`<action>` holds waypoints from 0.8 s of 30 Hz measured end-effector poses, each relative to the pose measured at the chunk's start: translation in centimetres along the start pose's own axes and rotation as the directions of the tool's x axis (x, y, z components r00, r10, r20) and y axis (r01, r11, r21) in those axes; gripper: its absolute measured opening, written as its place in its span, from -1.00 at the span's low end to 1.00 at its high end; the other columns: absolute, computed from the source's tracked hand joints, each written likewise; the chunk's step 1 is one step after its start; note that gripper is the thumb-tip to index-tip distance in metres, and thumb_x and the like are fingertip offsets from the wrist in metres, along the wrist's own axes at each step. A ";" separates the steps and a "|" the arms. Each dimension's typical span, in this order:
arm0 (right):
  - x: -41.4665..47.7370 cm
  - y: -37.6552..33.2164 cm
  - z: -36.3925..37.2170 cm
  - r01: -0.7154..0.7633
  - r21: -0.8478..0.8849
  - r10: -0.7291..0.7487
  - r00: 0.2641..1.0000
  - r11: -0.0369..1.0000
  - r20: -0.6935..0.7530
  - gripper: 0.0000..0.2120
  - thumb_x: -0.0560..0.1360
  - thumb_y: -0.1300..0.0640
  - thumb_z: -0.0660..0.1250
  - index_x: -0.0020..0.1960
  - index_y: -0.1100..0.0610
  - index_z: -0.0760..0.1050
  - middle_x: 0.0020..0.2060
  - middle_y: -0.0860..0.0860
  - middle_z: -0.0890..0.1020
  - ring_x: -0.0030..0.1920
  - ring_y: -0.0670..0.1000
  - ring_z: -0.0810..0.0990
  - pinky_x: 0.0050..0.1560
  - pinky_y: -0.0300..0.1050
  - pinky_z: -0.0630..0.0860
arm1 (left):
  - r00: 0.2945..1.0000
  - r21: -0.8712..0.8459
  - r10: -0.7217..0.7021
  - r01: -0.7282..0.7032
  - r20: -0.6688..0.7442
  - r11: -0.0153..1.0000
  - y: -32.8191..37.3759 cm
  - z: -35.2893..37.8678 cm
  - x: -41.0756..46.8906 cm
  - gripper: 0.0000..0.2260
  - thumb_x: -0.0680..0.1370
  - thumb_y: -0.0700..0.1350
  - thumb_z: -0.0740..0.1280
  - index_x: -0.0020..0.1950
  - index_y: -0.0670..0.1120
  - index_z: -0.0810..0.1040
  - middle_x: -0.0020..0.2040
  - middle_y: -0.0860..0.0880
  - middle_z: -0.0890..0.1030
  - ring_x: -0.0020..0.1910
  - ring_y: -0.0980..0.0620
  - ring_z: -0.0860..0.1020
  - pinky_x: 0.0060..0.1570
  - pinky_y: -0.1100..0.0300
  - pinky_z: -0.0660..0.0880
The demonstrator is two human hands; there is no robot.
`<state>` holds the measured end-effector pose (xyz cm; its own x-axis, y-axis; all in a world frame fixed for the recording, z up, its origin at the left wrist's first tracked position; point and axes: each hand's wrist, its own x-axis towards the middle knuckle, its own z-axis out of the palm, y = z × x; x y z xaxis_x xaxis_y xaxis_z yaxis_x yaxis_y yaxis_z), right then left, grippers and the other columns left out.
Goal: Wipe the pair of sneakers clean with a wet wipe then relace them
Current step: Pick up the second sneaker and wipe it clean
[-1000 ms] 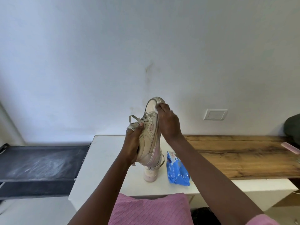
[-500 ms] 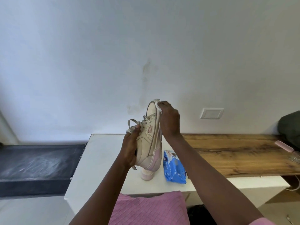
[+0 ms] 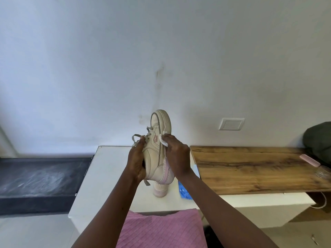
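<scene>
Cream leather low-top sneaker [image 3: 155,159] with a pink heel patch, held up off the white table [image 3: 100,176], toe pointing up, sole edge turned to the right. Left hand [image 3: 136,161] grips it from the lace side, fingers curled round the upper and the thumb up by the eyelets. Right hand [image 3: 177,154] sits on the sole side, fingers bent over a small folded white wet wipe [image 3: 163,140] and pressing it to the upper just beside the midsole seam, about mid-length. Flat grey laces [image 3: 136,137] are threaded through the eyelets, with loose loops poking out left and one end dangling under the left hand; no knot seen. Second sneaker [image 3: 160,189] stands on the table below and behind the held one with only its pale pinkish end showing, so its condition and lacing cannot be told. Blue plastic wipe pack [image 3: 185,192] lies just beside it, partly hidden by the right forearm. Rustic wooden benchtop [image 3: 250,167] adjoins on the right, with a dark green bag [image 3: 318,140] at its far end. Judged progress: wiping of the first shoe under way, along one side. Probably left to do: the remaining surfaces, the other shoe, then all the lacing work
</scene>
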<state>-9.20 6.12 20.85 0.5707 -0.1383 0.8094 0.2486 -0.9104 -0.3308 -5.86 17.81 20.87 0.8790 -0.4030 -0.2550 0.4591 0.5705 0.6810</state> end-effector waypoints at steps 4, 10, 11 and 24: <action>-1.5 0.3 -0.3 0.052 0.049 -0.054 0.998 0.997 0.022 -0.77 0.36 0.36 0.33 -0.02 0.26 0.65 -0.07 0.13 0.69 -0.08 0.05 0.68 -0.02 -0.26 0.53 | 1.000 -0.007 0.005 -0.005 -0.022 1.000 0.4 -0.4 0.3 -0.61 0.60 0.04 0.21 0.26 -0.23 0.51 0.15 -0.30 0.59 0.11 -0.23 0.58 0.16 -0.16 0.48; -2.8 0.4 -0.9 0.145 0.104 -0.152 0.987 0.984 0.061 -0.86 0.39 0.30 0.35 -0.11 0.27 0.66 -0.16 0.12 0.70 -0.17 0.04 0.69 -0.13 -0.17 0.61 | 0.999 -0.013 -0.004 0.003 -0.045 1.000 0.4 -1.3 0.7 -0.52 0.56 0.10 0.23 0.31 -0.23 0.47 0.22 -0.31 0.53 0.19 -0.26 0.53 0.25 -0.22 0.40; -2.9 0.6 -1.0 0.177 0.119 -0.186 0.981 0.977 0.063 -0.84 0.41 0.28 0.31 -0.13 0.27 0.66 -0.16 0.11 0.70 -0.18 0.04 0.69 -0.15 -0.17 0.62 | 0.999 -0.022 -0.003 0.002 -0.048 1.000 0.3 -1.5 0.8 -0.53 0.58 0.11 0.21 0.30 -0.23 0.48 0.20 -0.31 0.54 0.17 -0.26 0.54 0.23 -0.21 0.42; -1.5 1.8 -0.3 0.361 -0.031 -0.354 0.925 0.932 0.140 -0.78 0.48 0.26 0.24 -0.01 0.26 0.63 -0.03 0.12 0.67 -0.02 0.04 0.66 -0.08 -0.16 0.61 | 0.963 0.060 -0.106 0.094 0.249 0.994 -0.3 -1.0 -0.1 -0.42 0.43 0.23 0.16 0.25 -0.15 0.50 0.14 -0.19 0.62 0.10 -0.09 0.61 0.13 0.00 0.54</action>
<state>-9.83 4.60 19.24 0.5492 0.2488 0.7978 0.4138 -0.9103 -0.0010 -5.95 18.40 19.98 0.7655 -0.6265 -0.1467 0.5310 0.4862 0.6940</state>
